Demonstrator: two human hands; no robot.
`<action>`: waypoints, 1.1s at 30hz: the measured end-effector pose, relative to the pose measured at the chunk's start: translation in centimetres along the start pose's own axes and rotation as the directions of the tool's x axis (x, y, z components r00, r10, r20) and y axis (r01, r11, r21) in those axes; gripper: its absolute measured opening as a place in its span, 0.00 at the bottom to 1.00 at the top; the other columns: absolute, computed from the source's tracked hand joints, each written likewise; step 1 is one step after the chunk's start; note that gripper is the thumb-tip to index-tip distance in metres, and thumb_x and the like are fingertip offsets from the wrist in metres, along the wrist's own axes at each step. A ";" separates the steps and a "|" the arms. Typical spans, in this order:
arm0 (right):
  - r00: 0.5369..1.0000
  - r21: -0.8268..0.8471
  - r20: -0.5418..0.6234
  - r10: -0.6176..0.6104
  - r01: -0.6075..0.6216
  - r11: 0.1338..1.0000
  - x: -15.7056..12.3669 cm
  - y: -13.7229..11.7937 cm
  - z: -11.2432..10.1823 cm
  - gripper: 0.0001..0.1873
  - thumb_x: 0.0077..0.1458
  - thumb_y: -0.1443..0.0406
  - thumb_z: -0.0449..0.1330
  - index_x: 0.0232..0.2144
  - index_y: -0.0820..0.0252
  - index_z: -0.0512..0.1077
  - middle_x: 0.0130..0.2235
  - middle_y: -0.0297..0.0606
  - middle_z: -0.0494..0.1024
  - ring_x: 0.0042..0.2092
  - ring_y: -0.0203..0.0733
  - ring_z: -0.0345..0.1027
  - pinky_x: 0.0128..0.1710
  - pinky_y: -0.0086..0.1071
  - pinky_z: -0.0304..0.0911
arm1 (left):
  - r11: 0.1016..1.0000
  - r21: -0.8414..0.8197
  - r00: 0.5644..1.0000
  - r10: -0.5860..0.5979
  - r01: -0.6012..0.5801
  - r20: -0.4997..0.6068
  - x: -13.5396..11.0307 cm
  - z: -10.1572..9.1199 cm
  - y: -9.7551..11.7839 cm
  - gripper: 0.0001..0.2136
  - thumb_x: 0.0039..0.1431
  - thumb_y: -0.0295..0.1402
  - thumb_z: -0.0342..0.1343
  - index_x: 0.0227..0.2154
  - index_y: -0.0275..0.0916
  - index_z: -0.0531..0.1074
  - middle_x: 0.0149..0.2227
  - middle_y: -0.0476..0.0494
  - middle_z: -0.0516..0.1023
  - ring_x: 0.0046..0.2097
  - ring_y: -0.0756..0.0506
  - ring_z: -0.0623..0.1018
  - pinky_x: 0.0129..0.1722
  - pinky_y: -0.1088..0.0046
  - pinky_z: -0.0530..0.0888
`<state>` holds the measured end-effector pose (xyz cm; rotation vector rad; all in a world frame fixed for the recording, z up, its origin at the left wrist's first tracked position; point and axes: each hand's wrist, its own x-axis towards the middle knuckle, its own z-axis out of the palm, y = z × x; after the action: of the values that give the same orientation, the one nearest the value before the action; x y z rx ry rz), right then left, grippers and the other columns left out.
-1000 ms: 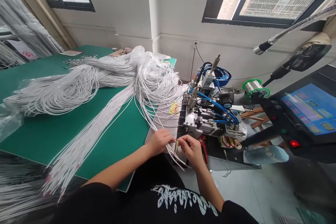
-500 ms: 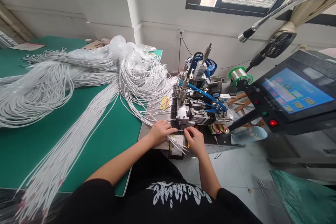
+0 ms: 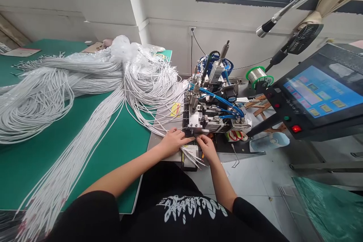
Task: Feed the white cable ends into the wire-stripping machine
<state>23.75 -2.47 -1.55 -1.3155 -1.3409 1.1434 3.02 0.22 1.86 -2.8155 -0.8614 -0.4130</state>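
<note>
The person sits at the near edge of a green table (image 3: 113, 151), both hands brought close together at the near face of a small metal machine (image 3: 208, 119) threaded with blue hoses (image 3: 224, 102). The left hand (image 3: 172, 141) lies on a grey metal plate (image 3: 167, 119) just left of the machine, with thumb and forefinger pinched on the wire ends (image 3: 190, 155), a small fan of thin white leads that spreads out toward the person between the two wrists. The right hand (image 3: 207, 147) sits just right of it, fingers drawn together and pointing at the same spot, the two sets of fingertips almost touching. Whether it grips one of those leads too is hard to make out from here; the spot is too small. Farther left, a great heap of white cable (image 3: 56, 90) sprawls across the table, with strands running from it over the plate toward the hands and a crumpled plastic bag (image 3: 124, 47) at its far end. A yellow label (image 3: 176, 109) lies on the plate. Right of the machine sit a spool of silvery wire (image 3: 256, 75) and red-handled scissors (image 3: 235, 136). Farther right a tilted touchscreen (image 3: 320, 92) glows blue above a lit red button (image 3: 296, 128).
</note>
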 end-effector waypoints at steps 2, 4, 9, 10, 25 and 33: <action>1.000 0.046 -0.001 0.029 -0.029 0.999 0.2 0.4 0.2 0.17 0.52 0.52 0.55 0.22 0.59 0.63 0.23 0.30 0.62 0.26 0.35 0.54 0.27 0.27 0.53 | 1.000 0.029 1.000 0.004 -0.005 0.015 0.2 -0.1 0.2 0.24 0.59 0.22 0.48 0.56 0.52 0.65 0.32 0.46 0.72 0.36 0.45 0.71 0.45 0.63 0.60; 0.999 0.067 -0.004 0.054 -0.053 0.996 0.2 0.8 0.5 0.18 0.52 0.51 0.55 0.22 0.59 0.62 0.23 0.29 0.61 0.25 0.34 0.53 0.26 0.27 0.52 | 0.999 0.051 1.000 0.001 -0.002 0.016 0.4 -0.2 0.3 0.23 0.60 0.23 0.48 0.55 0.52 0.65 0.32 0.46 0.72 0.35 0.45 0.71 0.45 0.63 0.60; 0.995 0.082 -0.023 0.099 -0.097 0.992 -0.3 1.0 0.1 0.22 0.51 0.47 0.56 0.24 0.60 0.66 0.21 0.29 0.61 0.24 0.34 0.53 0.24 0.27 0.51 | 1.000 0.016 0.999 0.002 -0.002 0.049 0.2 -0.3 -0.1 0.25 0.59 0.22 0.49 0.57 0.52 0.64 0.35 0.45 0.73 0.39 0.45 0.72 0.45 0.65 0.61; 0.994 0.074 -0.037 0.104 -0.101 0.992 -0.5 0.9 -0.2 0.22 0.50 0.47 0.57 0.24 0.60 0.67 0.21 0.29 0.62 0.24 0.34 0.54 0.24 0.28 0.51 | 1.000 -0.007 0.999 0.003 -0.003 0.049 -0.1 -0.3 -0.3 0.25 0.59 0.22 0.49 0.57 0.51 0.64 0.37 0.45 0.74 0.41 0.45 0.72 0.45 0.65 0.62; 0.948 -0.395 0.219 -0.229 0.301 0.868 -5.5 -5.6 -1.5 0.10 0.61 0.62 0.55 0.32 0.58 0.73 0.30 0.36 0.73 0.29 0.37 0.63 0.29 0.30 0.56 | 0.967 -0.114 0.968 -0.237 0.226 -0.087 -2.8 -0.6 -0.4 0.21 0.59 0.26 0.50 0.55 0.45 0.67 0.55 0.41 0.70 0.54 0.40 0.69 0.52 0.58 0.60; 0.902 -0.638 0.247 -0.355 0.427 0.641 -3.6 -5.9 3.3 0.05 0.59 0.64 0.58 0.32 0.58 0.74 0.32 0.38 0.75 0.37 0.44 0.65 0.36 0.33 0.57 | 0.960 -0.117 0.947 -0.272 0.255 -0.168 -3.0 -0.6 -0.3 0.19 0.62 0.28 0.49 0.56 0.43 0.66 0.48 0.41 0.75 0.47 0.43 0.73 0.49 0.61 0.61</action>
<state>19.60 -6.13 3.75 -1.3536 -2.1284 0.3982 0.39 -1.24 1.48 -2.6937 -1.2101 -0.7558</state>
